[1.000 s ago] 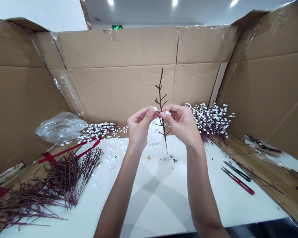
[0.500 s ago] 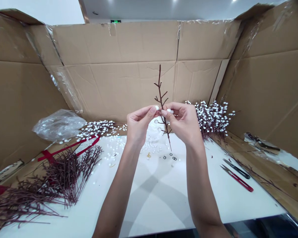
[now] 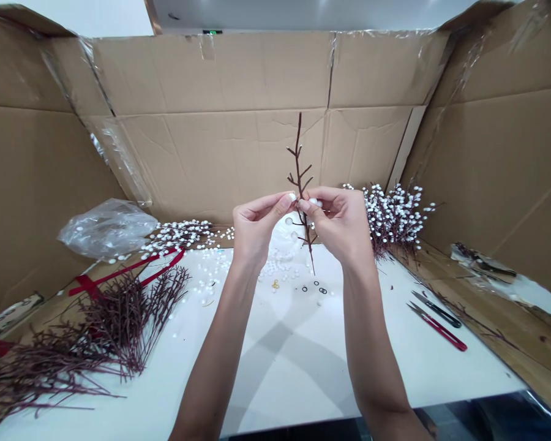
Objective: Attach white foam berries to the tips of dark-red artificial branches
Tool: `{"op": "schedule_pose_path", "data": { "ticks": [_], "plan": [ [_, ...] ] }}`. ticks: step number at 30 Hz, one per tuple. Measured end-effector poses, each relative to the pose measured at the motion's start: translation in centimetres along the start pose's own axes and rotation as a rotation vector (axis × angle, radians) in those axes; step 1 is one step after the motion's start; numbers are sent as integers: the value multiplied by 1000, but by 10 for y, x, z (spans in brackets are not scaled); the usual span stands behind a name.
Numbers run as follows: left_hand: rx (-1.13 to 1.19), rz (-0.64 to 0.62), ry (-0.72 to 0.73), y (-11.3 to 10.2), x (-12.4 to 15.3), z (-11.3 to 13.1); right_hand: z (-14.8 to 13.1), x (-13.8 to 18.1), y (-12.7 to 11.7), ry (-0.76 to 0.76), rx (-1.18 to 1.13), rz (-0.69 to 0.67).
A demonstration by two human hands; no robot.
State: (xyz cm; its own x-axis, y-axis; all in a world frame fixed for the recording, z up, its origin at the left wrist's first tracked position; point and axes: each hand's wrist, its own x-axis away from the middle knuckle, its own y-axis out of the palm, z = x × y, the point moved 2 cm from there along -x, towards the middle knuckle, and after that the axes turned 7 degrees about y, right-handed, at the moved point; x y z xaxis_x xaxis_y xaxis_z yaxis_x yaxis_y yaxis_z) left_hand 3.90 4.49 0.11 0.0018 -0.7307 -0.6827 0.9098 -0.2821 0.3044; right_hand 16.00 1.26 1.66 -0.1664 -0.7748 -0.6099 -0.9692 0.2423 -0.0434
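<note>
A dark brown artificial twig with short side stubs stands nearly upright between my hands, above the table. My right hand is closed around its middle, and white balls show at those fingertips. Thumb and forefinger of my left hand pinch a small white ball against a stub on the twig's left side. More white balls sit on the lower stubs, and the upper stubs are bare. My fingers partly hide where ball and stub meet.
Bare twigs are heaped at the left beside red ribbon and a clear plastic bag. White-berried branches lie at the back right. Two thread snips, black rings and loose white balls lie on the white table. Cardboard walls surround it.
The left fingertips and their white ball have shifted slightly right, closer to the twig. The twig leans a little less. The whole view has moved slightly.
</note>
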Motion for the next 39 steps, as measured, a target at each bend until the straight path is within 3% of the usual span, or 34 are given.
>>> {"op": "schedule_pose_path", "data": {
  "ticks": [11, 16, 20, 25, 39],
  "plan": [
    [-40, -63, 21, -2, 0, 6, 1, -1, 2, -4, -52, -11],
    [-40, 36, 53, -1, -1, 2, 4, -3, 2, 28, -183, -37],
    [-6, 96, 38, 0, -1, -1, 7, -5, 0, 131, -289, -132],
    [36, 108, 16, 0, -1, -1, 6, -5, -1, 179, -268, -156],
    [118, 142, -67, -2, -1, -3, 5, -5, 4, 112, -165, -199]
  ]
}}
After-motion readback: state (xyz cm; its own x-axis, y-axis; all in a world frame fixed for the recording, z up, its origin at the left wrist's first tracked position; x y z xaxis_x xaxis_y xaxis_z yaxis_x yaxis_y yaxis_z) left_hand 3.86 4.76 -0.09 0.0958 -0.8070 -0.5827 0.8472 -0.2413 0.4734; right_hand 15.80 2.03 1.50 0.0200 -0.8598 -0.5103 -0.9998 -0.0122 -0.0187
